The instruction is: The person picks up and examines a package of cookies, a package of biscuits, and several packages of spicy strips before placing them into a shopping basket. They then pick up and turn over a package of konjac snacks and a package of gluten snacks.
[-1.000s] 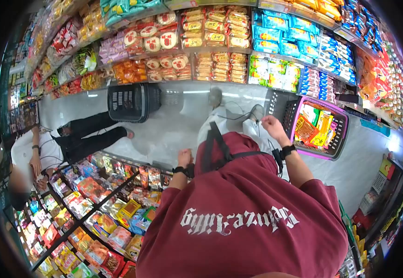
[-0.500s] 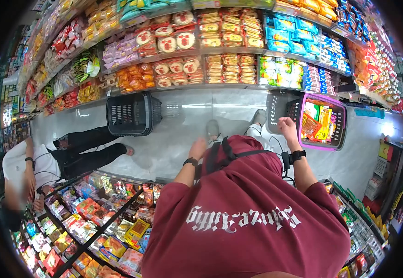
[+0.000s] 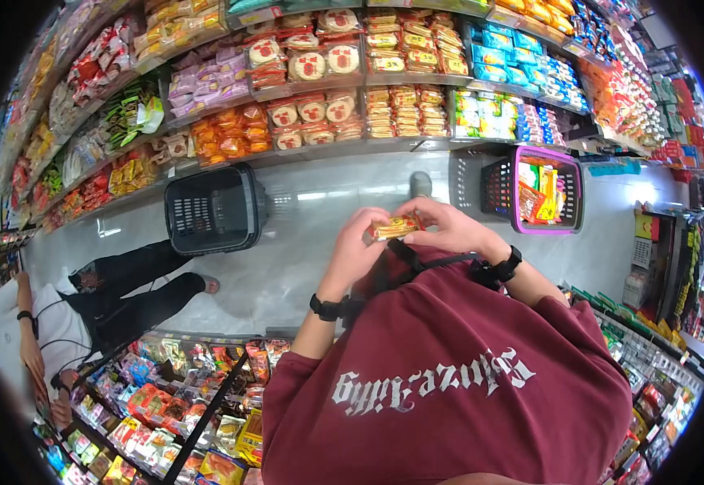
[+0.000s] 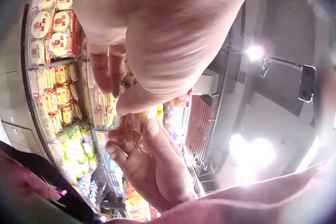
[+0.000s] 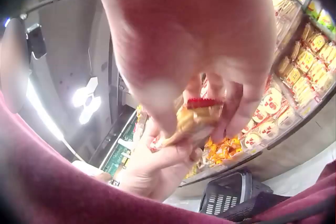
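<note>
Plainly, in the head view, a small gold packet [image 3: 396, 228] is held up in front of the body, above the floor [image 3: 307, 271], by both hands at once. Its left end is pinched by the left hand [image 3: 358, 240], its right end by the right hand [image 3: 457, 230], so neither is free. To the right, a purple-rimmed basket [image 3: 497, 184] is set on the floor, apart from the right hand, and several bright packets [image 3: 544, 196] are already contained in it. A dark basket [image 3: 206, 212] is seen well apart on the left. Snacks are stacked in rows along the shelves [image 3: 412, 79] ahead. From this, the filling of the purple-rimmed basket is judged to be part done; the gold packet is in hand but not yet laid in either basket, so its setting down is left.

In the left wrist view, much is covered by the left hand, and the packet is mostly hidden where the fingers of both hands are brought together.

In the right wrist view, the packet is shown between the two hands, with a red serrated end turned up. No tear can be made out, though the picture is blurred; whether it is being opened or merely inspected cannot be told.
</note>
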Available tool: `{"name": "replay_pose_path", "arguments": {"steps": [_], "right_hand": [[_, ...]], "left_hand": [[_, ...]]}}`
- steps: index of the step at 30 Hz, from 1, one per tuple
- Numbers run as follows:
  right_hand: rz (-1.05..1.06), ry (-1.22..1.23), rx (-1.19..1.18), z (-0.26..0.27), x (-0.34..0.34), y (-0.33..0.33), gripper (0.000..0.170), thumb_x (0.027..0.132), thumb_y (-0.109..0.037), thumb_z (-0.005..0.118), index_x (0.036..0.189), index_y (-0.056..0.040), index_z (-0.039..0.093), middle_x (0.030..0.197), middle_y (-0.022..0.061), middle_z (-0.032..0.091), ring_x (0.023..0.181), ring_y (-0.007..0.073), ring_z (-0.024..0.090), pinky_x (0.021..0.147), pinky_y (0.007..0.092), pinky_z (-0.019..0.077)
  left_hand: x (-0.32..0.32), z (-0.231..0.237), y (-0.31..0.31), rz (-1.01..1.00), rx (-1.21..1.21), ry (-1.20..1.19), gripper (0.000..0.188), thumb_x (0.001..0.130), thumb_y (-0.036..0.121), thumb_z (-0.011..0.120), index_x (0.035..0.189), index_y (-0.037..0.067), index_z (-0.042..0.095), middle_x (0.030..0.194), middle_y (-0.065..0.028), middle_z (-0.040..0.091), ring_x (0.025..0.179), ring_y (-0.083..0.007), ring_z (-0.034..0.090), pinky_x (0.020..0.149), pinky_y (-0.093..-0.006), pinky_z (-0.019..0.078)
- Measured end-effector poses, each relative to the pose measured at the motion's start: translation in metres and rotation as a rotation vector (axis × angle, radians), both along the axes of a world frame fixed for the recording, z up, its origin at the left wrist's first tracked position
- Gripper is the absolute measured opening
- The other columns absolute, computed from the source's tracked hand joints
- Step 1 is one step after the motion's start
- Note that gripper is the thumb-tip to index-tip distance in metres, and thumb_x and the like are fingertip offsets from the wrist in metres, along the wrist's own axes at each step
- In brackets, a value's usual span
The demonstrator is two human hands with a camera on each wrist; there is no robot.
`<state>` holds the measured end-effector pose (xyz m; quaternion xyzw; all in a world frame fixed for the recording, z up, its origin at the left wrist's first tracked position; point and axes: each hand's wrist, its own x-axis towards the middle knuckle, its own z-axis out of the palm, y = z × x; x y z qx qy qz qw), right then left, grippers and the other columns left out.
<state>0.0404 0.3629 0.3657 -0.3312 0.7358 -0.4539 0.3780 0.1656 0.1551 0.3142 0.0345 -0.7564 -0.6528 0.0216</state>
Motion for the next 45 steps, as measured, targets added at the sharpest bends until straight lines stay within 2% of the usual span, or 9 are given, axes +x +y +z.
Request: {"name": "replay_pose_path", "arguments": {"steps": [6,13,25,30,33,34,39,40,45], "right_hand": [[-0.075,0.039,-0.024,-0.011,-0.023,-0.008,0.043,0.084,-0.015,0.082,0.123,-0.0059,0.066,0.109,0.0087,0.069,0.098,0.0219,0.067,0.087,0.0341,0.0534],[0.181,0.121,-0.187,-0.028,-0.102,-0.014,0.038,0.079,-0.01,0.083,0.113,-0.0065,0.066,0.108,0.0095,0.064,0.105,0.0291,0.063,0.094,0.0383,0.0498],[0.022,0.053,-0.279,-0.022,-0.251,0.029,0.046,0.078,-0.014,0.086,0.118,-0.0071,0.065,0.104,0.0086,0.068,0.089,0.0238,0.067,0.077,0.0362,0.0536],[0.028,-0.049,-0.252,-0.034,-0.276,0.068,0.042,0.082,-0.019,0.085,0.118,-0.0062,0.067,0.103,0.0072,0.071,0.092,0.0191,0.067,0.081,0.0341,0.0548],[-0.02,-0.054,-0.199,-0.036,-0.275,0.079,0.031,0.092,-0.03,0.077,0.11,-0.0061,0.07,0.098,0.0077,0.072,0.087,0.0177,0.068,0.079,0.0333,0.0546],[-0.057,-0.051,-0.182,-0.038,-0.272,0.079,0.029,0.094,-0.031,0.074,0.108,-0.0059,0.07,0.093,0.0081,0.071,0.085,0.0176,0.068,0.077,0.0331,0.0543],[-0.247,0.002,-0.1,-0.04,-0.265,0.08,0.028,0.099,-0.034,0.068,0.103,-0.0066,0.071,0.071,0.0056,0.062,0.064,0.0145,0.057,0.06,0.034,0.0446],[-0.214,-0.018,0.036,-0.034,-0.265,0.081,0.025,0.102,-0.027,0.066,0.108,-0.0034,0.068,0.089,0.0056,0.069,0.077,0.0133,0.059,0.072,0.0312,0.0491],[-0.253,-0.08,0.102,-0.029,-0.242,0.06,0.025,0.101,-0.027,0.066,0.107,-0.0032,0.067,0.086,0.0065,0.066,0.077,0.0139,0.059,0.071,0.0319,0.0495]], "left_hand": [[-0.016,0.004,0.019,0.147,-0.07,0.033,0.035,0.086,0.003,0.079,0.115,0.005,0.059,0.121,-0.011,0.063,0.114,-0.0218,0.061,0.096,-0.0368,0.0507],[-0.056,-0.012,0.035,0.29,0.042,-0.154,0.04,0.088,-0.001,0.077,0.121,0.0,0.055,0.115,-0.008,0.064,0.105,-0.0152,0.064,0.094,-0.0307,0.0518],[-0.219,0.022,0.079,0.411,-0.187,-0.083,0.043,0.084,0.007,0.083,0.121,-0.001,0.062,0.116,-0.012,0.07,0.103,-0.0181,0.068,0.092,-0.0335,0.054],[-0.252,0.034,0.091,0.24,-0.159,-0.115,0.04,0.088,0.01,0.08,0.124,0.001,0.063,0.106,-0.0112,0.076,0.095,-0.0161,0.072,0.085,-0.0328,0.0563],[-0.265,0.042,0.085,0.103,-0.124,-0.336,0.031,0.095,0.009,0.071,0.123,0.0,0.063,0.103,-0.0084,0.074,0.096,-0.0122,0.068,0.089,-0.0288,0.0526],[-0.27,0.033,0.086,0.125,-0.156,-0.244,0.024,0.098,0.021,0.069,0.115,0.004,0.067,0.09,-0.0115,0.076,0.084,-0.0179,0.073,0.075,-0.0326,0.0555],[-0.289,0.031,0.085,-0.028,-0.239,-0.326,0.024,0.103,0.027,0.062,0.109,0.005,0.068,0.078,-0.0128,0.071,0.07,-0.0215,0.07,0.064,-0.0336,0.0511],[-0.29,0.027,0.083,-0.055,-0.251,-0.33,0.023,0.103,0.027,0.062,0.109,0.005,0.067,0.077,-0.0105,0.07,0.067,-0.0178,0.068,0.062,-0.0321,0.0502],[-0.271,0.021,0.057,-0.141,-0.245,-0.242,0.025,0.102,0.029,0.065,0.113,0.007,0.065,0.076,-0.0109,0.071,0.064,-0.0207,0.067,0.061,-0.0348,0.0503]]}}
